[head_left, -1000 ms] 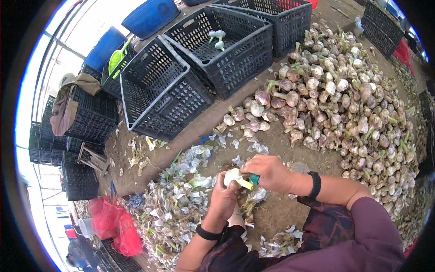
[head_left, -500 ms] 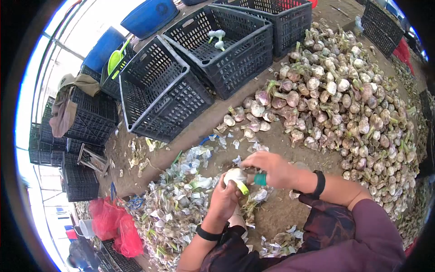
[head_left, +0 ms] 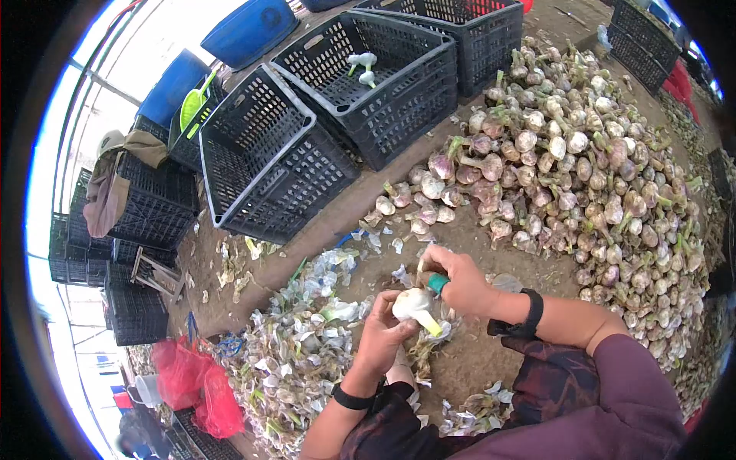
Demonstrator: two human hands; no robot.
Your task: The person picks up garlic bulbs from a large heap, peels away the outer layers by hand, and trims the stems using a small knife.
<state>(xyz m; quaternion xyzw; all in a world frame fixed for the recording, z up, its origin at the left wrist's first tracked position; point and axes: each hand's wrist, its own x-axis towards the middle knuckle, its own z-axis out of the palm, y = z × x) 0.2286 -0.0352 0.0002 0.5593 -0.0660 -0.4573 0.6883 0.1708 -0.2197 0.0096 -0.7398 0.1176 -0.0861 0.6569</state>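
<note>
My left hand is closed around a peeled white garlic bulb, whose short yellow-green stem points down and to the right. Just to the right of the bulb, my right hand grips a small tool with a green handle; its working end is hidden by the fingers and the bulb. Below both hands, dry garlic skins cover the ground. A large heap of unpeeled garlic lies to the right.
Black plastic crates stand ahead; a middle crate holds several peeled bulbs. Blue tubs and a lime-green scoop are behind them. Red mesh bags lie at left, near stacked crates.
My right hand has lifted slightly up and back from the bulb. The bulb has turned in my left hand, showing more of its white side and stem.
</note>
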